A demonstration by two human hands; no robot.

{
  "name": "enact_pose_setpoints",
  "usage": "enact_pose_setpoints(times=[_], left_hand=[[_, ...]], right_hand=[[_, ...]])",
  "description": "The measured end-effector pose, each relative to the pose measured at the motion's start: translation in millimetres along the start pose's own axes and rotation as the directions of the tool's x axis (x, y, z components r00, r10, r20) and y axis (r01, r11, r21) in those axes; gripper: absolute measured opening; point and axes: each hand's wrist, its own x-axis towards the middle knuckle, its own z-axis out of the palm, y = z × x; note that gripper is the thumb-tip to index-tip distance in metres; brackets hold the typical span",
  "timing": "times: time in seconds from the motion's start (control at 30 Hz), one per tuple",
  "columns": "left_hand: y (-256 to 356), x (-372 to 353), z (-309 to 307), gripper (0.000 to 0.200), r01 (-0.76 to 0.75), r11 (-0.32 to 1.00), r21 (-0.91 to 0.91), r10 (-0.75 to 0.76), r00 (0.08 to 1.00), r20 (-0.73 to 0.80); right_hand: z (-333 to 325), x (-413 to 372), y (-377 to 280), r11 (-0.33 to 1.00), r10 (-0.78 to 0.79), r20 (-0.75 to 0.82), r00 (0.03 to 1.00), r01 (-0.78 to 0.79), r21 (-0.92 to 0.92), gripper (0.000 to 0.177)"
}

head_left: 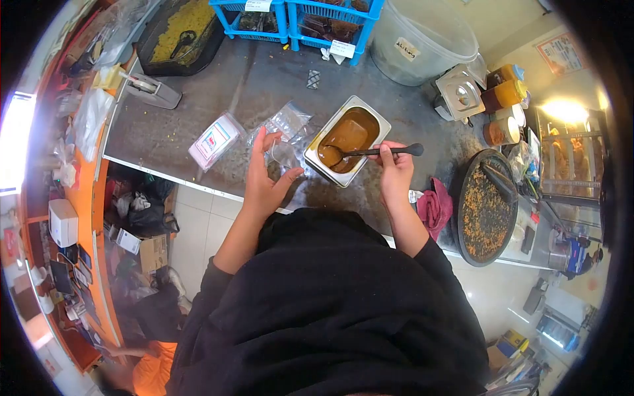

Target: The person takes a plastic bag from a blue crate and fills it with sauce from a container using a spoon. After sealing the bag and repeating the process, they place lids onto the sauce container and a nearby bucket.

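A metal container (360, 125) of brown sauce stands on the dark counter in front of me. My right hand (395, 173) grips the handle of a black spoon (389, 150), whose bowl dips into the sauce at the container's left side. To the left, my left hand (267, 173) is held up with thumb and fingers apart, near a clear plastic bag (288, 122). Whether its fingertips touch the plastic is hard to tell. Farther left lies a pack of bags (216, 140) with a red and blue label.
Blue baskets (298, 26) and a large clear tub (424, 39) stand at the back. A black tray of yellow food (181, 36) is at the back left. Toward the right are a red cloth (436, 208), a round dark tray (487, 208) and sauce bottles (504, 97).
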Motion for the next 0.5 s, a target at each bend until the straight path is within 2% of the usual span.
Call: enact_pose_setpoints(times=[0.2,0.3,0.4,0.5], left_hand=[[-2,-2,-2,0.098,0.019,1.0,0.018,-0.019,1.0,-0.005],[-2,-4,-1,0.098,0.033,0.999,0.004,-0.033,0.999,-0.009],[0,-3,0,0.098,0.021,1.0,-0.006,-0.021,1.0,0.002],[0,-4,0,0.099,0.033,0.999,-0.012,-0.033,0.999,-0.005]], right_hand=[[-1,-8,-15,0.99,-0.125,0.04,0.991,0.128,-0.064,0.007],[1,-17,-22,0.947,-0.241,0.171,0.955,0.27,-0.174,0.005],[-1,-24,-19,0.803,-0.381,0.359,0.852,0.498,-0.327,0.006],[0,-24,-24,0.66,-0.469,0.432,0.77,0.631,-0.408,0.007]])
